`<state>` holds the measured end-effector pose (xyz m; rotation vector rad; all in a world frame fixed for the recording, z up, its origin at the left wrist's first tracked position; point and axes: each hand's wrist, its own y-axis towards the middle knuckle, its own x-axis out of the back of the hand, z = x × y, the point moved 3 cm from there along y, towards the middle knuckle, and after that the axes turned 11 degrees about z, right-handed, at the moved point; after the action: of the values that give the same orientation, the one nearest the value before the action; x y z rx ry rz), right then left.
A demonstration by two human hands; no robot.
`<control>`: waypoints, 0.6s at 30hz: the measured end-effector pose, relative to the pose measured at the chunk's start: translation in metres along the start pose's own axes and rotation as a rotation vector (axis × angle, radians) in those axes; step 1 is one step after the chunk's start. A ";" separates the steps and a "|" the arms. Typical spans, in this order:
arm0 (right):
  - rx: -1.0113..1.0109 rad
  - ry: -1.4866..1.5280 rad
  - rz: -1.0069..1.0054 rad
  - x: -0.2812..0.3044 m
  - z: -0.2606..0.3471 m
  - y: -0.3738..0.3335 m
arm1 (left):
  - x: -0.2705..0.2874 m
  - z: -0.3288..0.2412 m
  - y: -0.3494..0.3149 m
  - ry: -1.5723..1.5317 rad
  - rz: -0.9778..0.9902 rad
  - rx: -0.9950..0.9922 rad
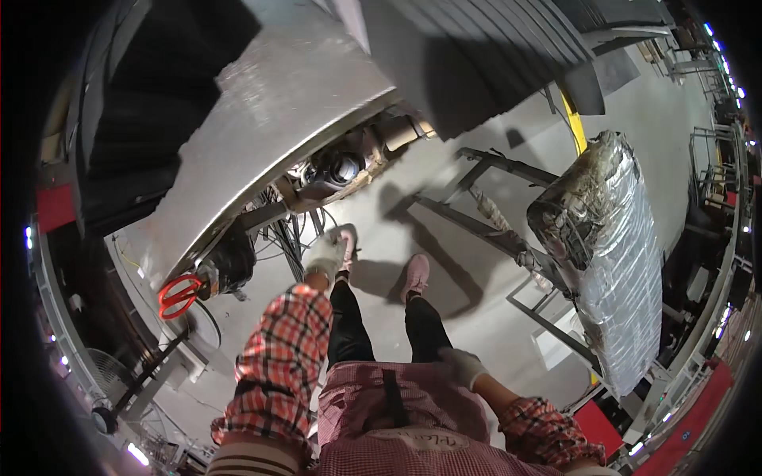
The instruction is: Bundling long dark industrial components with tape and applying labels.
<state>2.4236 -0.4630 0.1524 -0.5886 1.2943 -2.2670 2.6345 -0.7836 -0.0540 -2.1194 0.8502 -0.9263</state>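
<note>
My left hand [324,255], in a pale glove, reaches forward above my left pink shoe, below the edge of a metal-topped sewing table [262,119]. Its fingers look loosely stretched, with nothing visible in them. My right hand [462,367], also gloved and a little blurred, hangs beside my right thigh and the checked apron [405,397]. Its fingers seem apart, and no object shows in it. Under the table edge sit a motor [343,168] and dark cables [287,242]. Dark grey stacked panels [476,55] and black folded material [151,111] lie on the table.
Red-handled scissors [179,297] hang at the table's left end, near a fan [107,377]. On the right stands a metal trestle [484,226] with a padded board wrapped in silvery film [623,278]. A yellow post [573,123] rises behind it.
</note>
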 end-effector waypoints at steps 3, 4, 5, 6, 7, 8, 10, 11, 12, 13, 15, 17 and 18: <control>-0.134 0.057 0.077 -0.018 -0.045 0.001 | 0.028 -0.100 0.018 0.625 -0.075 -0.206; -0.126 0.067 0.065 -0.027 -0.049 0.004 | 0.034 -0.121 0.027 0.760 -0.050 -0.143; -0.150 0.148 -0.041 -0.035 -0.052 0.006 | 0.040 -0.132 0.040 0.875 -0.015 -0.122; -0.180 0.229 -0.150 -0.045 -0.057 0.009 | 0.042 -0.138 0.055 0.986 0.021 -0.105; -0.162 0.188 -0.208 -0.064 -0.062 0.012 | 0.043 -0.133 0.076 1.031 0.038 -0.151; -0.172 0.145 -0.274 -0.067 -0.063 0.016 | 0.030 -0.146 0.091 1.094 0.159 -0.132; -0.435 0.167 -0.214 -0.063 -0.067 0.007 | -0.023 -0.175 0.105 1.196 0.214 -0.126; -0.355 0.207 -0.228 -0.071 -0.043 0.021 | 0.041 -0.108 0.149 1.027 0.110 -0.066; -0.273 0.246 -0.236 -0.086 -0.019 0.034 | 0.102 -0.058 0.164 1.370 -0.283 -0.223; -0.275 0.311 -0.311 -0.087 -0.021 0.040 | 0.094 -0.050 0.185 1.233 -0.232 -0.167; -0.262 0.541 -0.391 -0.136 -0.064 0.044 | 0.057 -0.069 0.206 1.078 -0.152 -0.147; -0.338 0.480 -0.353 -0.100 -0.039 0.038 | 0.044 -0.072 0.196 0.961 0.045 0.088; -0.394 0.408 -0.310 -0.087 -0.026 0.030 | 0.047 -0.075 0.188 0.968 0.054 0.086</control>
<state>2.4835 -0.4081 0.1025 -0.4973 2.0005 -2.4819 2.5457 -0.9490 -0.1421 -1.4933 1.2644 -1.9598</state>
